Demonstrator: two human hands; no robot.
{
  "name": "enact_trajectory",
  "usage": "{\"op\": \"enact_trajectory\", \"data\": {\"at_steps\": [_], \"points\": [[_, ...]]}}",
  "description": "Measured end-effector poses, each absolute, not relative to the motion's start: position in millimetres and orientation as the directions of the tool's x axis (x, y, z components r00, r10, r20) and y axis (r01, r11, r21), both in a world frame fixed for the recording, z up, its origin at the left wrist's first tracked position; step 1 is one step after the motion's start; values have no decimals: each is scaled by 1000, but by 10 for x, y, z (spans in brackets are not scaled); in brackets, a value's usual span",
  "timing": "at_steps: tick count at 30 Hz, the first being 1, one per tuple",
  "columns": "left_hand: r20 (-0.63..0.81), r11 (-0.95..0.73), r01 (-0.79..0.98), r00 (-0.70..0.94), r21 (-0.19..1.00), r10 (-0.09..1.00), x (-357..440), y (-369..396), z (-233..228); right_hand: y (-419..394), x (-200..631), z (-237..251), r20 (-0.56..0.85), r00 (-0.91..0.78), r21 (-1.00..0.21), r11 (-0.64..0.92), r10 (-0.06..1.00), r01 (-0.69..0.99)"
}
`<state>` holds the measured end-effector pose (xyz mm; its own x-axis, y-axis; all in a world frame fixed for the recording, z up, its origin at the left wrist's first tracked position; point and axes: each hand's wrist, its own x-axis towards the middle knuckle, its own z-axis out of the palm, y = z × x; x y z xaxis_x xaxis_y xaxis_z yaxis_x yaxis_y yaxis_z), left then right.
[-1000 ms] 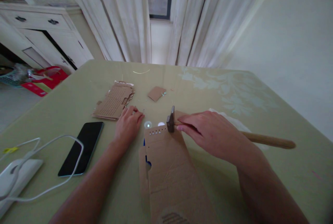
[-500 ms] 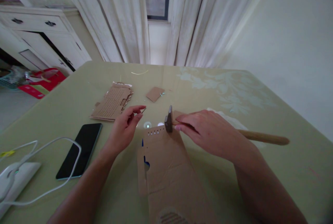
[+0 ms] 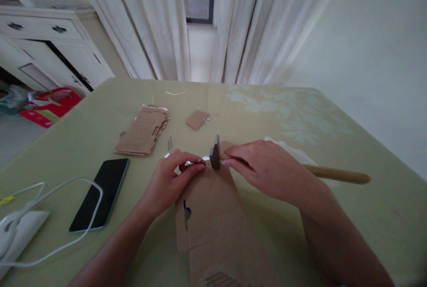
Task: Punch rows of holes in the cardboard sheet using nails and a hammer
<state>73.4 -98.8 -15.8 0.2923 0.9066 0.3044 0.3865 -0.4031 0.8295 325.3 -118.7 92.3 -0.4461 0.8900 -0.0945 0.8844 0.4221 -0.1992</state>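
Left hand (image 3: 173,176) first, seen from the head camera, the only view I have: its thumb and forefinger are pinched together at the far edge of the cardboard strip (image 3: 216,216), apparently around something small. It is too tiny for me to name, and my guess is a nail or pin. The other fingers curl loosely, knuckles up.

My right hand (image 3: 267,169) is closed around the wooden handle of the hammer (image 3: 216,156), choked up close to the dark head, with the rest of the handle running out past the wrist to the right. The head sits just beside the left fingertips, resting at the top edge of the strip.

To do this well, I judge the pinched piece should stand upright and steady, with the first taps short and light from that close grip, so the head meets the piece and not the fingertips next to it. The strip lies flat on the green table (image 3: 333,118), reaching back toward me.

Off to the left are a stack of perforated cardboard pieces (image 3: 142,131), a black phone (image 3: 100,193) and a white cable (image 3: 56,216). A small cardboard square (image 3: 197,119) lies farther back.
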Motion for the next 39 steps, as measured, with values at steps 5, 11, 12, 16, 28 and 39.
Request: {"op": "enact_trajectory", "data": {"at_steps": [5,11,12,16,28,39], "points": [[327,-431,390,305,814,894,769,-1007,-147,-1182,3246,934,-93,-452,-198,429,887,882],[348,-451,391,308,802,886,777,-1004,-149,-1178,3247,942,-94,-448,-200,424,889,883],[352,-457,390,312,799,882,778,-1001,-147,-1179,3249,938,-87,-451,-204,427,888,881],[375,-487,394,328,780,867,792,-996,-126,-1186,3250,925,-88,-449,-197,426,889,883],[417,-544,433,358,719,835,793,-1017,-133,-1189,3225,956,-108,-436,-170,415,893,894],[441,-549,416,331,725,834,801,-1028,-143,-1191,3231,947,-103,-435,-152,418,894,896]]}}
